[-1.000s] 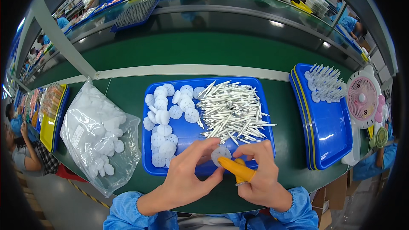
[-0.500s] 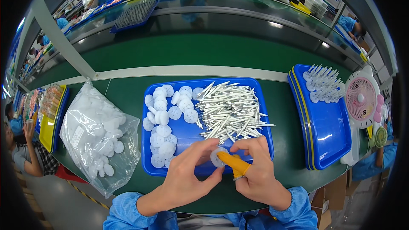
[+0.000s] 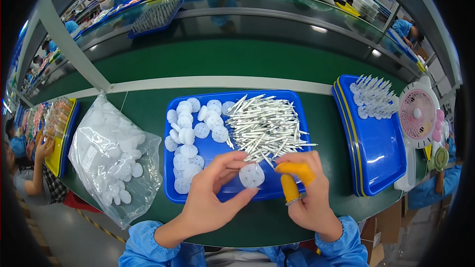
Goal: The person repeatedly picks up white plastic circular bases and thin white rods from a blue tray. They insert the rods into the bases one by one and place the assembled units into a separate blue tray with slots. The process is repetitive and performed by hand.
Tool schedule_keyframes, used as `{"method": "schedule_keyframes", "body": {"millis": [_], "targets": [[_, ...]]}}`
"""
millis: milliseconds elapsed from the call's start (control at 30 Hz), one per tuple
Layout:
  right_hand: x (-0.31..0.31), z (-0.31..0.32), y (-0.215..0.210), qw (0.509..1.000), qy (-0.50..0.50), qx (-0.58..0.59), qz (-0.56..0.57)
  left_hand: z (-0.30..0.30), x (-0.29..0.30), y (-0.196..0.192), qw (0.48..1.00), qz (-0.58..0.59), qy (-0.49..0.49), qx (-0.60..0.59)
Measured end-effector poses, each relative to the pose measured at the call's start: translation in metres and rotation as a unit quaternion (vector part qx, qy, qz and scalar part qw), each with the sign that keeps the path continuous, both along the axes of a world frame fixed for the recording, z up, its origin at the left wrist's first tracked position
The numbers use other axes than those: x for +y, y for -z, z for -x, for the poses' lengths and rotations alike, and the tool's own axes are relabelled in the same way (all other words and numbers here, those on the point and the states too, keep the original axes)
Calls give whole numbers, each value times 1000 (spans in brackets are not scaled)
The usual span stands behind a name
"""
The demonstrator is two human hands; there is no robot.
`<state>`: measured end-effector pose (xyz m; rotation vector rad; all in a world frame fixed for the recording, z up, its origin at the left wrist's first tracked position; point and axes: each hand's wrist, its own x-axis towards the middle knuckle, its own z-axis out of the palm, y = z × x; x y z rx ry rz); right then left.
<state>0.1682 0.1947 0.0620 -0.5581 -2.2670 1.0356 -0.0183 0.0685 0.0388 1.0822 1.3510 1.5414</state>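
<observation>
Between the thumb and fingers of my left hand [image 3: 213, 198] is a round translucent white plastic disc [image 3: 251, 177], its flat face turned up. My right hand [image 3: 312, 193] is just to the right of it, with yellow finger cots on thumb and forefinger. Those two fingers are apart, and nothing shows between them. Both hands are over the near edge of a blue tray [image 3: 210, 151]. Inside it, loose white discs [image 3: 187, 136] lie on the left, and a heap of thin white pointed sticks [image 3: 267, 126] fills the right.
A clear bag of white discs [image 3: 118, 158] lies left of the tray. On the right are stacked trays [image 3: 378, 163], the top one holding upright sticks on discs [image 3: 373, 96], beside a pink-and-white fan [image 3: 418, 111]. A rail [image 3: 222, 83] crosses behind. Other people work around.
My right hand has drawn away to the right from the disc, its thumb and forefinger parting. The disc stays in my left hand, now facing up more fully.
</observation>
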Motion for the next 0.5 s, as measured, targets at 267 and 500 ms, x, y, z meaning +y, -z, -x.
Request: {"method": "schedule_keyframes", "body": {"millis": [267, 500], "targets": [[7, -3, 12, 984, 9, 1, 178, 6, 3, -2, 998, -5, -30, -48], [5, 9, 28, 995, -32, -82, -42, 24, 8, 4, 988, 43, -142, 53]]}}
